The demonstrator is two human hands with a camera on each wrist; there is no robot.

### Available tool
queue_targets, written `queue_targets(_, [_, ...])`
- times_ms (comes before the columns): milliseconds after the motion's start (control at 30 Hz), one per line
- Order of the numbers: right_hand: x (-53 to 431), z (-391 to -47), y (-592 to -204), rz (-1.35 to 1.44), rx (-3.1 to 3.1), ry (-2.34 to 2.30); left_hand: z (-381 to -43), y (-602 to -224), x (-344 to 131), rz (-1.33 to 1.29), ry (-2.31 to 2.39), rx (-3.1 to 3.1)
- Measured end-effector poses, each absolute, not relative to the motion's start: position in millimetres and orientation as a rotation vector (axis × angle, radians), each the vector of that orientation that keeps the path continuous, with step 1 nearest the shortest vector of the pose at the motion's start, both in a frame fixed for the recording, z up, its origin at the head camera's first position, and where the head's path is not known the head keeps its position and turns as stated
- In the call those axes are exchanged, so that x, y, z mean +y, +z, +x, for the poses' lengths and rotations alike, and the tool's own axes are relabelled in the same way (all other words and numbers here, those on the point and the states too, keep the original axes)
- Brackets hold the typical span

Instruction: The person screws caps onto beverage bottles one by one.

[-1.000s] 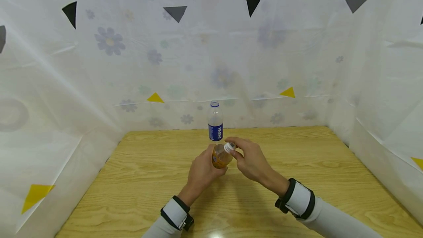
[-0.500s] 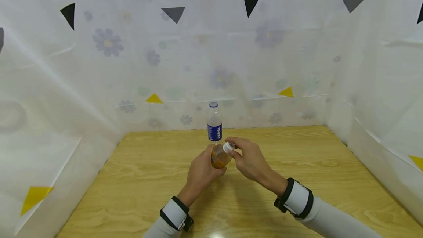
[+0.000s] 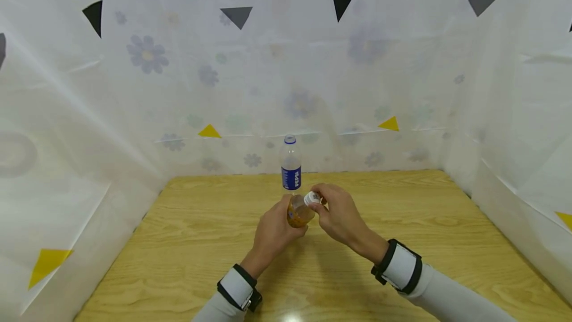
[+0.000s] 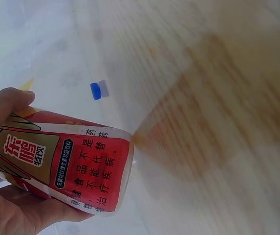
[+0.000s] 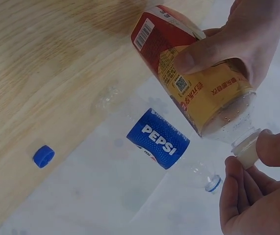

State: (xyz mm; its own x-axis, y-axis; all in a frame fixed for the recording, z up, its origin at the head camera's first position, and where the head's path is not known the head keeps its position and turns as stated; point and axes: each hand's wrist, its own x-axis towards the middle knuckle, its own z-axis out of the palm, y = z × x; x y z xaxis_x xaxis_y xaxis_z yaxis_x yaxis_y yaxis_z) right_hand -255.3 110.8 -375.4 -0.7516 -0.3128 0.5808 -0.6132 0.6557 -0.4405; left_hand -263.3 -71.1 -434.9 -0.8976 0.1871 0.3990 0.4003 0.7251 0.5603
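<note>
My left hand (image 3: 274, 225) grips a red and gold energy drink bottle (image 5: 198, 83) round its label, holding it tilted off the table. At the bottle's mouth my right hand (image 3: 339, 212) pinches the white cap (image 5: 247, 149) between thumb and fingers. The cap sits at the neck; its threads are hidden. Behind the hands stands an upright clear Pepsi bottle (image 3: 291, 178) with a blue label and an uncapped mouth. A blue cap (image 5: 43, 156) lies on the table and shows in both wrist views, but not in the head view.
The wooden table (image 3: 201, 242) spans the area under both arms. White curtains (image 3: 286, 73) printed with flowers and triangles close off the back and both sides. Each wrist wears a strapped camera band.
The right fingers have shifted slightly on the white cap, the index finger now curling further over it. The left hand, the drink bottle and the Pepsi bottle look nearly unchanged.
</note>
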Motion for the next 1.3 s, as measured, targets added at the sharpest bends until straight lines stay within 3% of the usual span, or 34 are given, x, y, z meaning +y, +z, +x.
queue_targets(800, [109,-249,-375,0.639,-2.477,0.938,-264,-434,-70,-0.444,-0.936,-2.622])
queue_targets(1300, [109,-246,-373,0.736,-2.433,0.899,-264,-435,-70,-0.448,-0.933,-2.621])
